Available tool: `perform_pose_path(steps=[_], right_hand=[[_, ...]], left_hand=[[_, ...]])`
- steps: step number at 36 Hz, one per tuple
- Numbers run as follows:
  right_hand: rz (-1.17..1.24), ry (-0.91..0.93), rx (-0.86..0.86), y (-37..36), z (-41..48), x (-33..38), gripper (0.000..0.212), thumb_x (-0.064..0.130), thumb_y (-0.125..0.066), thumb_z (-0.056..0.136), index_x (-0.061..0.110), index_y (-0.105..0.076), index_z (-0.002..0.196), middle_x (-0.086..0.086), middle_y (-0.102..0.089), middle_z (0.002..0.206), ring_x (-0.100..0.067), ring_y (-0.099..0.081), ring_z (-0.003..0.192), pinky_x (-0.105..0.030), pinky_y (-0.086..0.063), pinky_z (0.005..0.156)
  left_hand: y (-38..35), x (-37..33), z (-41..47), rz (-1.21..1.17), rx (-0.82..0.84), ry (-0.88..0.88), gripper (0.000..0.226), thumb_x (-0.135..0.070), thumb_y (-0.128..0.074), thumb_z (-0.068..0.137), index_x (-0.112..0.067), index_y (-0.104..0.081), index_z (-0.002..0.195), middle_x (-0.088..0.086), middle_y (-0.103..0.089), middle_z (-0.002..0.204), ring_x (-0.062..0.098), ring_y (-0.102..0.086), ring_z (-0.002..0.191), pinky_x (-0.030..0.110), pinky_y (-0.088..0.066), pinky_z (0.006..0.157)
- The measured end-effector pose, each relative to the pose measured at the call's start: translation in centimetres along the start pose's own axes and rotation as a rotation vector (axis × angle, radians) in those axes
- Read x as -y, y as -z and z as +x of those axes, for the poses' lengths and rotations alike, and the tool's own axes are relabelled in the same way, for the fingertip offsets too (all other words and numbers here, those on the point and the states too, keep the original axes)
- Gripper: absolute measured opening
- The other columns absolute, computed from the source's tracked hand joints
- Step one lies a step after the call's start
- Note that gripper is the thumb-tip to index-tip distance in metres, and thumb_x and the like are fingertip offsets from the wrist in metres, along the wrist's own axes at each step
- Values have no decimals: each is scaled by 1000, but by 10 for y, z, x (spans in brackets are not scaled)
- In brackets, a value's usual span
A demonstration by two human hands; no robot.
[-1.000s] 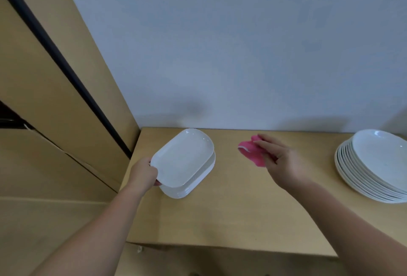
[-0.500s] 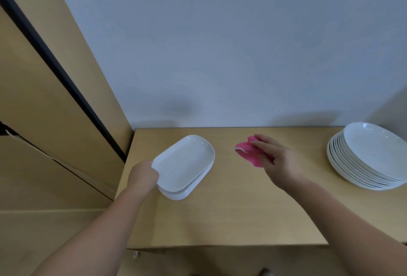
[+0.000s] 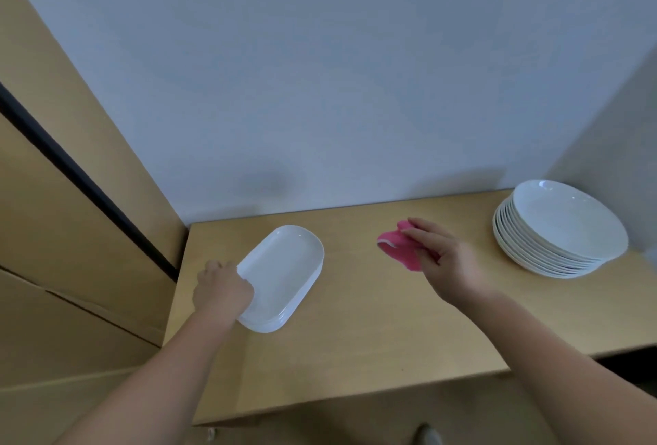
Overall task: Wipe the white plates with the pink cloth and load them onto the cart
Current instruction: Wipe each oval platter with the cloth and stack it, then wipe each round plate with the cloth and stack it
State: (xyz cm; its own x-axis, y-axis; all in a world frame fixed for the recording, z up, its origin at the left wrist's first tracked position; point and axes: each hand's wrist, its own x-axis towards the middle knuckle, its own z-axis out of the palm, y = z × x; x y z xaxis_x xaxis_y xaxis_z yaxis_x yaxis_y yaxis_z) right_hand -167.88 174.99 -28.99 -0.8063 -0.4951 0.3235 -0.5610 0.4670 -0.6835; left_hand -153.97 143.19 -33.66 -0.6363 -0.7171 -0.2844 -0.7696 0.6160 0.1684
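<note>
Left hand fingers grip the near-left end of the oblong plates, whose long axis runs diagonally away-right. Right hand, well apart, holds the pink cloth.

Pale grey wall, light wooden tabletop, tan cabinet panels

Both forearms are bare and extended forward. The left hand grips the near end of the top oblong plate, fingers curled at its rim. The right hand, palm down, pinches the pink cloth under extended fingers.
</note>
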Motion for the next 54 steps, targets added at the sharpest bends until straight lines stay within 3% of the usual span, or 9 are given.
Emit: perform_pose_path(steps=[8,12,20,26,34,39,44,47,54], right_hand=[[-14,-46,-49,21,-7,4,39,-13,-54,86,7,-69,116,8,-56,125,-11,-54,116,-3,-31,98],[-8,-58,-39,24,-13,4,40,-12,-55,86,10,-68,117,8,-56,127,-8,-53,117,-7,-33,100],[-60,-60,-73,43,-27,-7,41,-11,-56,86,11,-68,118,1,-58,131,-13,-56,118,-27,-41,103],[-103,-101,-178,84,-37,-34,41,-8,-57,85,14,-68,118,12,-58,125,4,-52,112,-5,-35,96],[-80,-209,-241,157,-50,-103,52,-10,-56,81,22,-65,121,25,-57,117,17,-49,109,0,-33,91],[-59,-262,-247,208,-59,-149,53,-10,-55,82,24,-65,121,11,-61,122,2,-54,113,-13,-40,97],[-39,-268,-260,256,-59,-189,52,-9,-55,82,24,-65,121,21,-59,120,14,-53,107,-3,-36,91],[-28,-288,-256,278,-55,-208,52,-7,-55,82,25,-65,121,17,-62,121,7,-56,107,-12,-42,93],[12,-256,-223,306,-48,-240,53,-12,-52,80,20,-65,121,12,-62,118,10,-54,106,-6,-40,91]], left_hand=[[-21,-33,5,185,170,-191,127,-88,-52,62,-22,4,155,14,-11,158,32,-8,146,50,-13,115],[-33,-34,10,234,142,-188,137,-91,-51,57,-19,13,154,19,0,160,34,0,148,56,-10,116],[-30,-98,-1,121,56,-430,93,-69,-51,81,-17,-21,152,12,-15,161,28,-9,149,48,-9,120],[-23,-172,-25,-44,27,-591,62,-50,-56,89,-17,-46,140,7,-46,143,27,-39,134,37,-37,104],[-35,-295,-64,-168,96,-692,43,-40,-57,90,-20,-58,128,0,-60,128,24,-57,117,34,-46,90],[-50,-378,-86,-327,200,-660,26,-32,-57,89,-19,-65,109,1,-68,103,24,-62,94,32,-50,80],[-65,-444,-95,-383,207,-591,14,-35,-56,89,-22,-58,89,-3,-61,83,21,-59,78,29,-41,65],[-74,-473,-96,-387,255,-511,24,-39,-56,90,-16,-58,87,5,-66,82,29,-65,80,34,-49,68],[-94,-500,-96,-462,347,-383,30,-31,-58,91,-15,-51,67,8,-61,59,29,-62,60,41,-57,74]])
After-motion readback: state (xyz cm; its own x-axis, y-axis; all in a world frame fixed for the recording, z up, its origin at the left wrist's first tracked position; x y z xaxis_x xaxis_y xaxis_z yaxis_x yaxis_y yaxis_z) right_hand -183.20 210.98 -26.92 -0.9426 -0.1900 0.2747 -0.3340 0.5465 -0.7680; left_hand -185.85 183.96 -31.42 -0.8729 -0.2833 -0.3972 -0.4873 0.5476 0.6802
